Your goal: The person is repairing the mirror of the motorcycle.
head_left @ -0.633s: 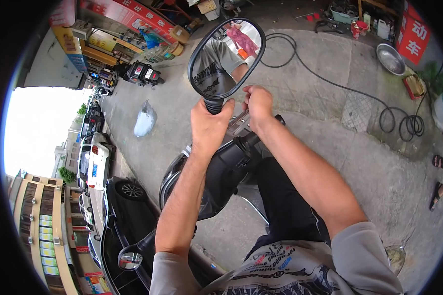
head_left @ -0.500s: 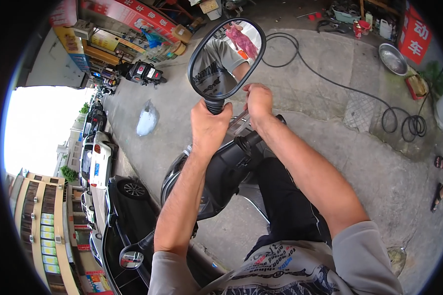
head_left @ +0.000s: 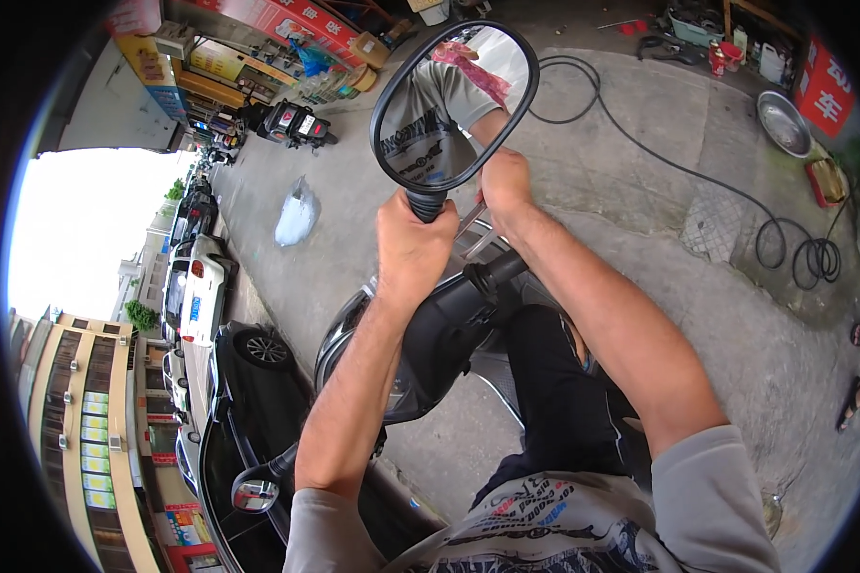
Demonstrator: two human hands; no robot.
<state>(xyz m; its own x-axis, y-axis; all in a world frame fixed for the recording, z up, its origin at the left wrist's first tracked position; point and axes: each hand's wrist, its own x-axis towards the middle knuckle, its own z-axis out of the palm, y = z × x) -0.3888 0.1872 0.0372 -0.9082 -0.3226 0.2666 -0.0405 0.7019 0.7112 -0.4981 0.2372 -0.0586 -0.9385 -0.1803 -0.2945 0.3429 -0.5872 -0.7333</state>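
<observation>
A black oval rear-view mirror (head_left: pixel 449 115) stands above the front of a dark scooter (head_left: pixel 440 353). My left hand (head_left: pixel 413 244) is wrapped round its stem, just under the ribbed black rubber boot (head_left: pixel 426 203). My right hand (head_left: pixel 506 186) is closed by the mirror's lower right edge, its fingertips partly hidden behind the rim. Slim metal bars, seemingly of a hand tool (head_left: pixel 471 219), run between my two hands; the tool's exact kind is unclear. Below my right wrist is the handlebar (head_left: pixel 506 267). The scooter's other mirror (head_left: pixel 256 491) shows at lower left.
A black hose (head_left: pixel 678 167) snakes over the concrete, coiling at right. A metal basin (head_left: pixel 784 124) and a red box (head_left: pixel 825 181) lie at far right, near a person's sandaled foot (head_left: pixel 850 406). Another scooter (head_left: pixel 291 124) and parked cars (head_left: pixel 196 291) stand left.
The mirror sits slightly higher and further right in view, still in my left hand's grip. My right hand's fingers have gone further behind the mirror's rim. The whole view has shifted a little.
</observation>
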